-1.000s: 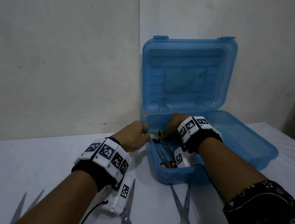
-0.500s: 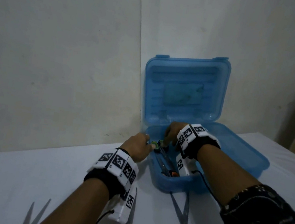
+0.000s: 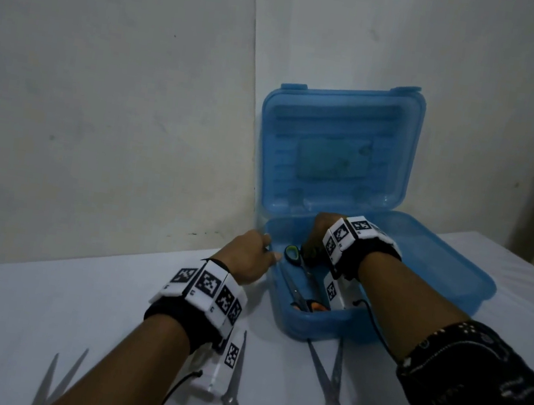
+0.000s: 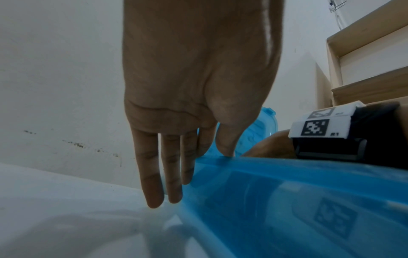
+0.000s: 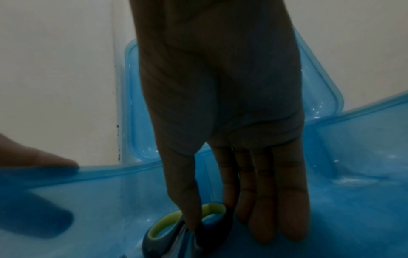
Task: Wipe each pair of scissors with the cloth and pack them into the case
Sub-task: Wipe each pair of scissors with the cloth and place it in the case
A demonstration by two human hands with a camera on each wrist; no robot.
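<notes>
The blue case (image 3: 456,263) lies open, its lid (image 3: 334,150) leaning on the wall. My right hand (image 3: 319,233) is inside it, thumb and index finger pinching the handle of green-handled scissors (image 3: 292,254) that lie on the case floor. The right wrist view shows this pinch on the green loop (image 5: 163,225) by my right hand (image 5: 220,174). An orange-handled pair (image 3: 314,307) lies near the case's front wall. My left hand (image 3: 251,258) steadies the left rim. Its straight fingers (image 4: 154,174) lie outside the case wall (image 4: 264,200) and its thumb (image 4: 225,144) is on top. No cloth is visible.
On the white table in front of the case lie a green-handled pair (image 3: 232,400) and a blue-handled pair (image 3: 332,390). The blades of another pair (image 3: 62,379) show at the bottom left. The wall stands right behind the case. Wooden shelves (image 4: 364,52) stand at the right.
The head view has tilted upward, so the case sits lower in the picture. Both hands stay at the case, with the right hand on the green-handled scissors.
</notes>
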